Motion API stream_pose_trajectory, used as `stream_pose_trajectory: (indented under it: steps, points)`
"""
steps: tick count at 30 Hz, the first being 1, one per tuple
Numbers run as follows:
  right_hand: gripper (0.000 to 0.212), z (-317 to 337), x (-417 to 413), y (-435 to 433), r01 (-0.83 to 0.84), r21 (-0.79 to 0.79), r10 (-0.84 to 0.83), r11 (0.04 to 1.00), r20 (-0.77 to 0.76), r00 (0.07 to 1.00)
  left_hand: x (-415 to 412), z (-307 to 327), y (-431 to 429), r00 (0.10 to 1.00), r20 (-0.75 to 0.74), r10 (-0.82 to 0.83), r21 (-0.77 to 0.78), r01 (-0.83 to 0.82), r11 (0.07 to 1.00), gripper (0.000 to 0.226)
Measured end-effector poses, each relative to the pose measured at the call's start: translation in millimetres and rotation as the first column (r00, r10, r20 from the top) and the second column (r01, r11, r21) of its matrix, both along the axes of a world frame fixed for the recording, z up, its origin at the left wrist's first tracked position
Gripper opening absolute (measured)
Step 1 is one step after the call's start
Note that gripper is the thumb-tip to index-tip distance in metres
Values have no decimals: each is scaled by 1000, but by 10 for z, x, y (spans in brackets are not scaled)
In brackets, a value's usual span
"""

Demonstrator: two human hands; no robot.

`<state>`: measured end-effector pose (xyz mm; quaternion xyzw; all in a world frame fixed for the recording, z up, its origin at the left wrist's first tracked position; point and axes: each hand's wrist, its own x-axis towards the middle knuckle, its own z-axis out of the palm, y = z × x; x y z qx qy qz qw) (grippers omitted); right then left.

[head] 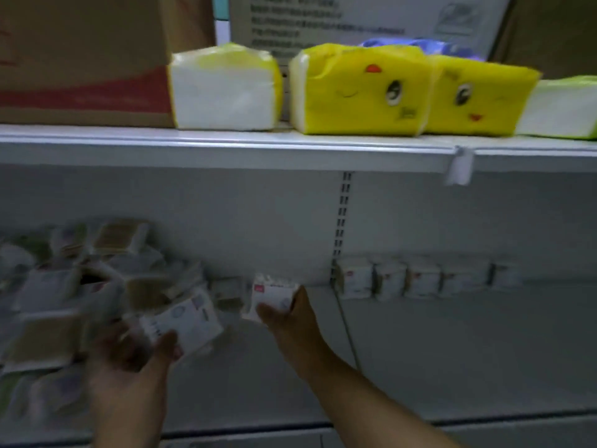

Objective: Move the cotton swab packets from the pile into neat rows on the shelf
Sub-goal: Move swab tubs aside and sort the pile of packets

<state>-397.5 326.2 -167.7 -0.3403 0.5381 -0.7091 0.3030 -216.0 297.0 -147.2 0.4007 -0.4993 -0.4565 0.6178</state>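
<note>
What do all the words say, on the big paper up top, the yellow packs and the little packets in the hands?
Nothing here can be read; the picture is too blurred.
Paper sign: rows of print, unreadable.
Yellow packs: drawn faces, small mark unreadable.
Right packet in the right hand: red mark, print blurred.
Left packet in the left hand: print blurred.
Hanging tag: blurred.

I see white plastic swab packets [353, 281] with small red labels, two yellow soft tissue packs [361, 92] printed with cartoon faces, and a brown cardboard box [80, 53] crossed by a red band.
</note>
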Motion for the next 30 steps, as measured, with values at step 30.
stream_pose_trajectory:
  steps: [30]
  points:
    - [81, -357, -4568, 2577, 469, 244, -342, 849, -423, 839, -4952, 42, 1478, 436, 900, 20, -363, 722, 590, 37]
